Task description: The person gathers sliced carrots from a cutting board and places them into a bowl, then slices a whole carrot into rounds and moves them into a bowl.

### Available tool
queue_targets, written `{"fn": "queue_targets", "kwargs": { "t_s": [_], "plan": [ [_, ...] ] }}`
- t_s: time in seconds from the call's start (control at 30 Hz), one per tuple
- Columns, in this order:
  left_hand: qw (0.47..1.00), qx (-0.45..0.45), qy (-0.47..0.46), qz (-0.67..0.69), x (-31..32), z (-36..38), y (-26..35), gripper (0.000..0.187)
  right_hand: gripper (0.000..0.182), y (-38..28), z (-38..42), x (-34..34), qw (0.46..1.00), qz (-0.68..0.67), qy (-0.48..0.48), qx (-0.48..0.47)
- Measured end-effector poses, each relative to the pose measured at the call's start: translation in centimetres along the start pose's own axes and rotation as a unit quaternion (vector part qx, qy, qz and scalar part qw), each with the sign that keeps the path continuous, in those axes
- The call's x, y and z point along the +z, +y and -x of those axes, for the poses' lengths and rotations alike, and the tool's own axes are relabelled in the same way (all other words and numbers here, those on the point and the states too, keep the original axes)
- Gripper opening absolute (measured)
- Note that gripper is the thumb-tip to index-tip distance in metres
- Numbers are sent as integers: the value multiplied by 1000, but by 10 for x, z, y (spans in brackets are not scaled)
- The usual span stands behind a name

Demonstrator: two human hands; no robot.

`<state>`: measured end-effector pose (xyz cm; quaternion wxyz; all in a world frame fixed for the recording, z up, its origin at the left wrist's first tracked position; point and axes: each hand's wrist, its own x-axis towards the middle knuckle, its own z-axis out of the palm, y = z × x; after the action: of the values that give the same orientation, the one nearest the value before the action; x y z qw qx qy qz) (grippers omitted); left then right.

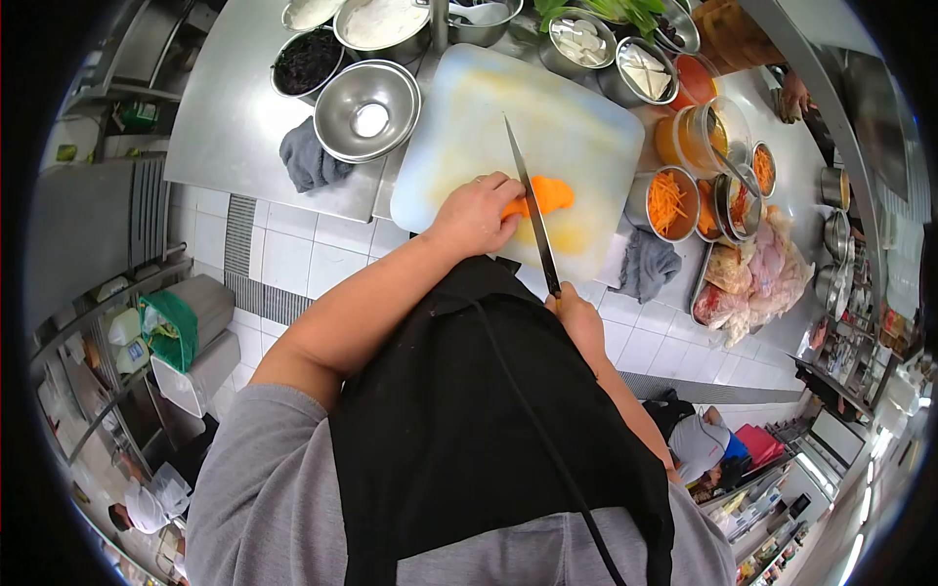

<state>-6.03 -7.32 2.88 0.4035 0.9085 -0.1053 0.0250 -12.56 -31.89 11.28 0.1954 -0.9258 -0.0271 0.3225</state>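
Observation:
On the white cutting board (pixel 469 107), my left hand (pixel 478 213) presses down on an orange carrot (pixel 549 195) with curled fingers. Its slices lie overlapped to the right of the blade. My right hand (pixel 578 317) is wrapped around the handle of a long kitchen knife (pixel 532 200). The blade points away from me and lies across the carrot, close beside my left fingertips. The carrot's left part is hidden under my left hand. Yellow-orange stains mark the board.
Nested metal bowls (pixel 368 112) and a grey cloth (pixel 311 159) lie left of the board. At right are a bowl of shredded carrot (pixel 667 202), an orange-filled container (pixel 681 137), another grey cloth (pixel 647 266) and a tray of raw poultry (pixel 767 264). Other people are nearby.

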Motion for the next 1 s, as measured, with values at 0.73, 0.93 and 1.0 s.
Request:
{"fn": "queue_targets", "kwargs": {
  "t_s": [0.73,0.93,1.0],
  "plan": [
    [1000,-7,-4,14,-2,-1,0,33,25,5,-9,8,999,1,31,-26],
    [1000,-1,0,15,-1,-1,-2,33,25,1,-6,5,1000,13,17,-19],
    [1000,-2,-1,15,-1,-1,-2,34,25,5,-7,9,999,12,24,-36]
  ]
}}
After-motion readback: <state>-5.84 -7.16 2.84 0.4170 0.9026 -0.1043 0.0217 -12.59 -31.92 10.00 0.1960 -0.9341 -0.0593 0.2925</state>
